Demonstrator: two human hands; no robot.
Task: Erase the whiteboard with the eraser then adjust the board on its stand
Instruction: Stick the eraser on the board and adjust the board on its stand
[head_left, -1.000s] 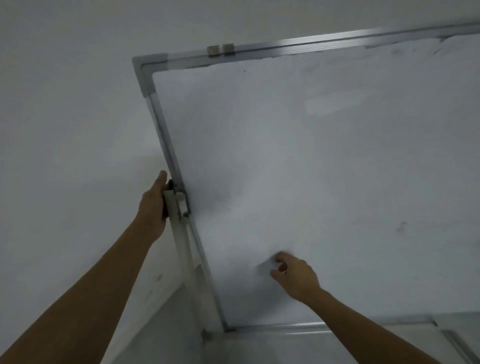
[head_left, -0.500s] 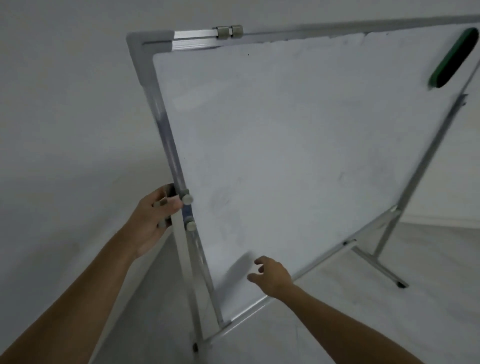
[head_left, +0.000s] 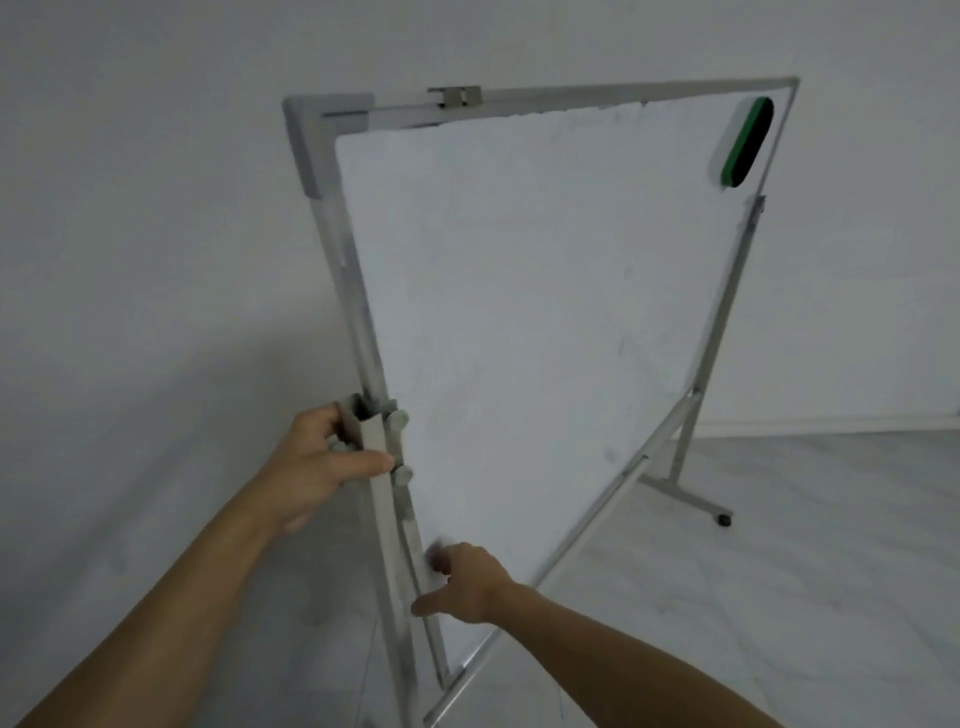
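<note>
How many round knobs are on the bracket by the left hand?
2 clearly: upper knob just above the left hand's thumb, lower knob just below it. Others may hide behind fingers gripping the bracket.

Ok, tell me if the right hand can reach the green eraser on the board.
Probably only with a stretch or step: the whiteboard face between is bare, but the right hand sits low at its near edge and the eraser is in the far top corner.

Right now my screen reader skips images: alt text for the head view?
The left hand grips the stand post beside the tilted whiteboard; the right hand touches its lower edge. A green eraser clings near its top right corner.
</note>
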